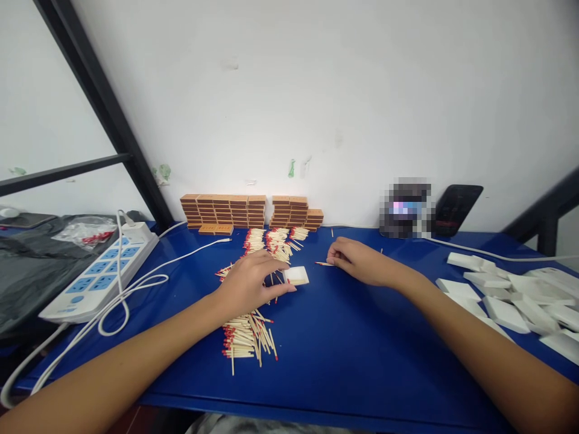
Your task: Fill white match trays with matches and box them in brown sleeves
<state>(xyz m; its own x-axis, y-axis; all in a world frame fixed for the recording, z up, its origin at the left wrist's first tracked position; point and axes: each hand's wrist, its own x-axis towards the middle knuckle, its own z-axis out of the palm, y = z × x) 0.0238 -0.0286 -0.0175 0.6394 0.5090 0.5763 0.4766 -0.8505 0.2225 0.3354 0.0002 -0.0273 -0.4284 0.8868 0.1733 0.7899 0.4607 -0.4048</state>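
White matchbox tray (297, 275) sits mid-worktop (353, 355), a bit nearer the back edge than the front. Left hand (256, 278) is arched over from the left, thumb on the tray's near side and fingers on its far side, pinching it by the left end. Right hand (346, 259) is just right of the tray, fingers curled in, thumb and forefinger nipping a thin match bundle (322, 263) with red heads pointing left (count unclear, too small).

Loose matches around: near heap (246, 337) between the left forearm and the front edge, far heaps (277, 241) beyond the left hand toward the back edge. A few strays near the hands.

Along the back edge, against the wall (335, 108): matchbox stacks (221, 210), tan with dark sides, left of centre; two single boxes (216, 229) lie in front of them. Farther right on the back edge, a pixelated device (404, 208) and a dark phone (458, 208) leaning upright.

Right edge: jumbled pile of white trays (504, 313). Left edge: white power strip (102, 274) with blue sockets, looped white cable (217, 242), black plastic sheet (22, 271).
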